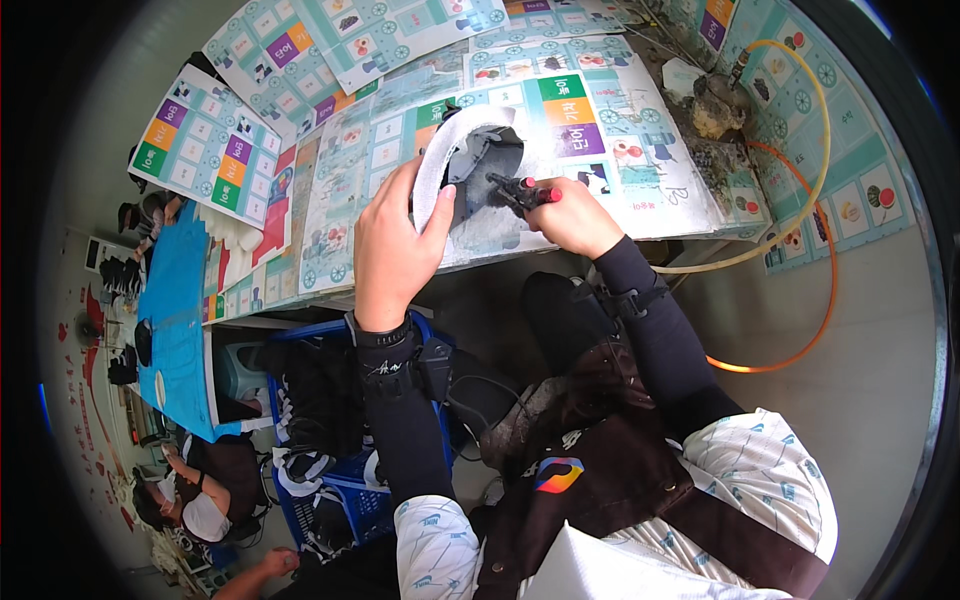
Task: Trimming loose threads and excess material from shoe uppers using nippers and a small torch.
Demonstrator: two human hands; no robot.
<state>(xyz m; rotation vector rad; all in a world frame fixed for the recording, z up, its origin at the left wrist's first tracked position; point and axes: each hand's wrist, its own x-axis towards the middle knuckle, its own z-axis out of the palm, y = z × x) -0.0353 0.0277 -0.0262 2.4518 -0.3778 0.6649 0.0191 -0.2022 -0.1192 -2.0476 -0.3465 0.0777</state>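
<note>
1. nearest us is the brown apron (pixel 620 490), with a pale patterned sleeve (pixel 765 465) beside it.
2. our left hand (pixel 400 235) is closed on a white-rimmed dark piece (pixel 475 162), perhaps part of a shoe, at the near side of the sheet-covered table (pixel 345 225).
3. our right hand (pixel 580 218) is wrapped round a black tool (pixel 520 192) with red ends.
4. we judge this relation the key one: the piece lies left of the right-hand grip, its hollow turned toward the tool, its long axis running away from us and leaning right; our left hand is nearer.
5. we cannot tell whether the tool's tip touches it.
</note>
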